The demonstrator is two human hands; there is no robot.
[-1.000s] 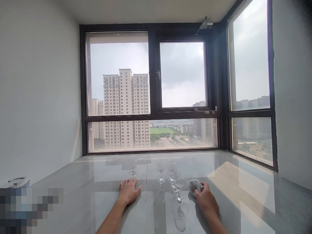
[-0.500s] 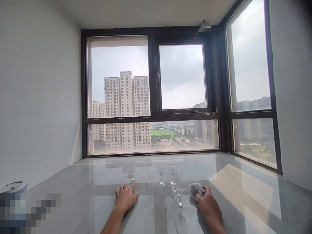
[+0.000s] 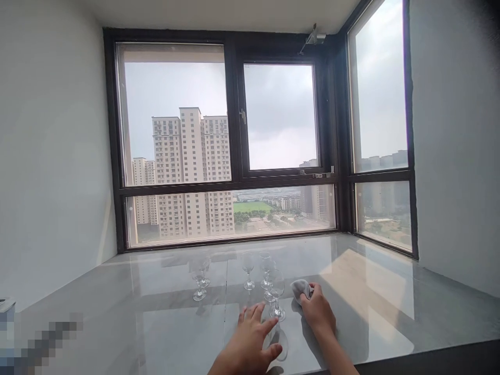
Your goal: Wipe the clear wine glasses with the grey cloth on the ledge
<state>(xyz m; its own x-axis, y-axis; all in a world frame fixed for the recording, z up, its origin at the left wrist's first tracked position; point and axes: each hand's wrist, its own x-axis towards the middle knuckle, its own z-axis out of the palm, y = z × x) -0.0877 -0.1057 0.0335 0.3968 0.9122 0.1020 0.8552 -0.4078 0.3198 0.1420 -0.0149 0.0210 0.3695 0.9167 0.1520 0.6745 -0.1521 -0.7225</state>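
Observation:
My left hand (image 3: 253, 338) reaches out with its fingers spread, close to the base of the nearest stemmed wine glass (image 3: 277, 284); I cannot tell whether a fingertip touches it. A crumpled grey-white cloth (image 3: 300, 290) is bunched in my right hand (image 3: 319, 310), just right of that glass. Behind the near glass, other clear glasses overlap, including a glass at the back (image 3: 265, 263). A separate stemmed glass (image 3: 248, 271) is upright to their left. Further left, two more glasses stand close together, the front one (image 3: 199, 291) partly covering the rear one.
The glossy grey tiled sill (image 3: 164, 323) reflects the light, with a bright sun patch on its right. A dark-framed window (image 3: 230, 182) closes off the back. At the lower left edge is a partly cut-off pale object (image 3: 7, 304), beside a pixelated area.
My left hand has moved right, from beside the left pair of glasses to the nearest glass. My right hand still holds the cloth. The whole view has shifted slightly.

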